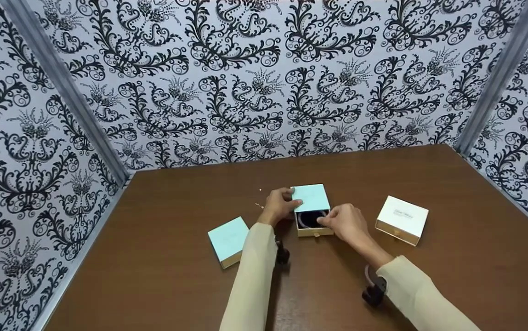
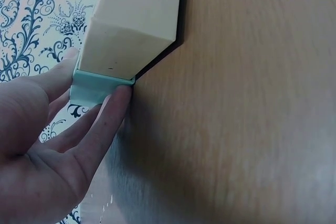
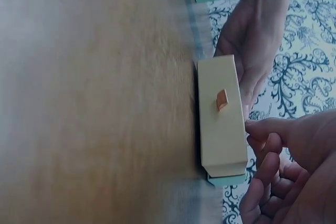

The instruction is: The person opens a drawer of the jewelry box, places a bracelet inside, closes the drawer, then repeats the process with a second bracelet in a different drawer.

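In the head view a jewelry box with a light teal cover (image 1: 310, 196) sits mid-table, its gold drawer (image 1: 314, 232) pulled out toward me. A round bangle (image 1: 307, 225) lies in the drawer's dark interior. My left hand (image 1: 280, 204) grips the cover at its left side, thumb on top; the left wrist view shows fingers (image 2: 107, 124) along the teal edge. With thumb and fingertips, my right hand (image 1: 349, 223) pinches the bangle's right side inside the drawer. The drawer's small pull tab (image 3: 222, 99) faces the right wrist camera, and its wall hides the right fingertips there.
Another teal box (image 1: 229, 240) stands left, beside my left forearm. A white-topped box (image 1: 402, 218) with gold sides is at the right. Small jewelry pieces (image 1: 259, 205) lie behind the left hand. A patterned wall (image 1: 245, 92) borders the table (image 1: 176, 193).
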`<state>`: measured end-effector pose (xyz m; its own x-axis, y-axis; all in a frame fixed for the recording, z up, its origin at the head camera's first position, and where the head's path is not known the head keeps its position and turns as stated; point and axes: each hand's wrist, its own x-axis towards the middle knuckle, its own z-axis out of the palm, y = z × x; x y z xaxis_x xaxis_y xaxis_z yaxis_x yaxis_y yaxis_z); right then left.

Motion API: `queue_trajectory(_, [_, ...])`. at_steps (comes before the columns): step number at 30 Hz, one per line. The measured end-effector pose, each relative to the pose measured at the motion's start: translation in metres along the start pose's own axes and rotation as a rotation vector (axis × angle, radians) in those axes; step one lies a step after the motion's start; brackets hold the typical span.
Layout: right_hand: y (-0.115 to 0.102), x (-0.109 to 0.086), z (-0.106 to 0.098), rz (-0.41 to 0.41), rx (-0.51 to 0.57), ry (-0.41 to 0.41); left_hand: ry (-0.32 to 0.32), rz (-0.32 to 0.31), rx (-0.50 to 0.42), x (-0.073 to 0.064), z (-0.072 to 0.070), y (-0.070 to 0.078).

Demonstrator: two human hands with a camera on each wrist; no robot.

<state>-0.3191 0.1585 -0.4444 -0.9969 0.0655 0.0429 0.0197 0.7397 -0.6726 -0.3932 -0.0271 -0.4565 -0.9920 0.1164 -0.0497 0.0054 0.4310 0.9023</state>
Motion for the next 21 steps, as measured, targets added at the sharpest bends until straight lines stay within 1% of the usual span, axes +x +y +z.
queue_trajectory(6, [0.000,-0.010,0.002,-0.004,0.018,0.001,-0.014,-0.015,-0.044,0.000,0.001,-0.001])
queue_trajectory(9, [0.001,-0.015,0.003,0.004,0.024,-0.005,-0.019,-0.006,-0.045,0.000,0.001,-0.001])
queue_trajectory(13, [0.000,-0.020,0.004,0.024,0.043,-0.052,-0.008,0.018,-0.022,-0.001,0.000,0.000])
queue_trajectory(21, [0.001,-0.024,0.007,0.100,0.077,-0.117,-0.017,0.016,-0.031,-0.001,0.000,-0.001])
